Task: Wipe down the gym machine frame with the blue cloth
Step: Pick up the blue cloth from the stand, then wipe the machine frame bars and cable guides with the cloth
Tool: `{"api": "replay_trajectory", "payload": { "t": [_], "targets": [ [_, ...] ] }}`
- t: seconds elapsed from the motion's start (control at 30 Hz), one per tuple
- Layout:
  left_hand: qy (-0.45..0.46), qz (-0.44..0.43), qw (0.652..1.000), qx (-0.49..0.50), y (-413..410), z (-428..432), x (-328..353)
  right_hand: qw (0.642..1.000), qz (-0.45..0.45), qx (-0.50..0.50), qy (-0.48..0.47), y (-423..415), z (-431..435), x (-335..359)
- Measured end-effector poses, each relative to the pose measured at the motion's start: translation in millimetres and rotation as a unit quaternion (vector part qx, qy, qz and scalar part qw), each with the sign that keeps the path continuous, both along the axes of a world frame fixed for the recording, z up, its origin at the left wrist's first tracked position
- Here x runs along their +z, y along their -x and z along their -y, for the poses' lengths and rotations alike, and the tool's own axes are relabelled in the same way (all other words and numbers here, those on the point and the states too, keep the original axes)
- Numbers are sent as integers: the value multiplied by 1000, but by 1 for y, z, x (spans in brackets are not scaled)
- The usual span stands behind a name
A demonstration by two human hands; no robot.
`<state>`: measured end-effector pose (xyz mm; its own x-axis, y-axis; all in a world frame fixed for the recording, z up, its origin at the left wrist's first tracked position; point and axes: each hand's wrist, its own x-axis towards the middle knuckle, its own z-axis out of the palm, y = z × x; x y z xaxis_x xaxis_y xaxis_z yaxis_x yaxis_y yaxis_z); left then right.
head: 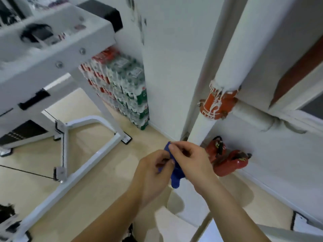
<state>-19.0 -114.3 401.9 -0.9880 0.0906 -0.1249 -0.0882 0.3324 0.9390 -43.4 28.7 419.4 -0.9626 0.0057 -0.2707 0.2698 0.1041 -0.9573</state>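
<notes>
Two bare forearms are reaching out from the bottom of the view, and both hands are meeting just in front of the tall white pipe. Left hand is pinching one edge of the small, soft, bright blue cloth with thumb and finger. Right hand is pinching the top edge of it too, with its fingers curled in. Most of the cloth is hanging down in a bunch between the two hands. It looks like the person is pulling it open or folding it to make a flat side for wiping. No wiping seems to be happening yet, because the cloth is not touching any metal.

To the left of the pipe, the white metal gym machine frame is standing on the pale floor, with long bars, silver bolts and black feet. That is the thing to wipe, and the hands are apart from it.

Right beside the pipe's bottom, two red fire extinguishers are lying against the wall. Higher on the pipe, an orange collar is wrapping around it. Behind and left of the pipe, packs of bottles with red and green labels are sitting stacked by the wall. The writing on them is too blurry to read.
</notes>
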Motion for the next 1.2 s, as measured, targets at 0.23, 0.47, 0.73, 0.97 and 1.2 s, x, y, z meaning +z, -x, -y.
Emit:
{"api": "replay_trajectory", "payload": {
  "t": [0.23,0.47,0.73,0.97,1.2],
  "targets": [
    [-32,-40,994,93,34,77,84,996,-37,76,-5,44,76,91],
    [-45,-47,992,106,96,168,125,990,-95,77,-72,118,150,120],
    [-43,-66,988,133,213,232,164,974,-147,106,-134,236,201,141],
    [57,-144,967,201,340,270,219,936,-230,181,-197,377,229,180],
    [232,-221,907,275,449,303,225,920,-293,197,-169,515,257,180]
  ]
}}
